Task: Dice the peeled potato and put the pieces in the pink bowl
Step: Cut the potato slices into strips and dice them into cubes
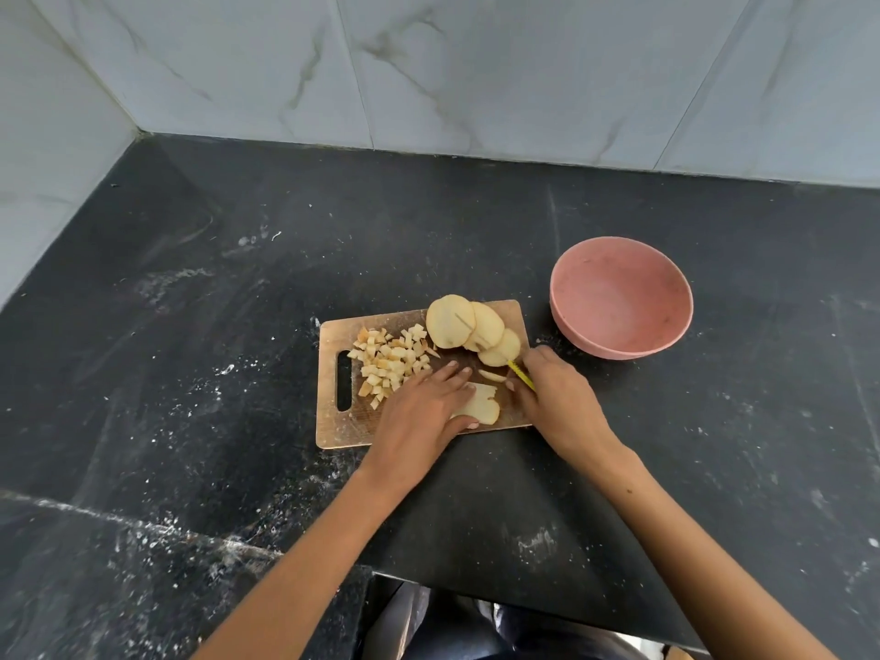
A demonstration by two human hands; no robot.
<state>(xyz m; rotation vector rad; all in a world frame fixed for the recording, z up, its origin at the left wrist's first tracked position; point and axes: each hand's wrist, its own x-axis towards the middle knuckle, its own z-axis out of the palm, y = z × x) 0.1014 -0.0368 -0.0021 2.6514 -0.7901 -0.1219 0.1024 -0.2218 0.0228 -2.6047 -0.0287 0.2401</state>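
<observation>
A wooden cutting board [333, 421] lies on the black counter. A pile of diced potato pieces [388, 362] sits on its left half. Three round potato slices [469, 328] overlap at its far right. My left hand [424, 412] lies flat with straight fingers on a stack of cut potato slices [481, 404] near the board's front edge. My right hand [552, 393] grips a knife with a yellow handle [521, 375]; the blade is hidden behind the hand. A thin potato strip [493, 375] lies beside it. The pink bowl [621, 297] stands to the right of the board and holds nothing.
The counter [238, 302] is dusted with white specks. Marble-look tiled walls [428, 73] close it off at the back and left. The counter's front edge [524, 607] runs below my forearms, with dark clothing showing under it.
</observation>
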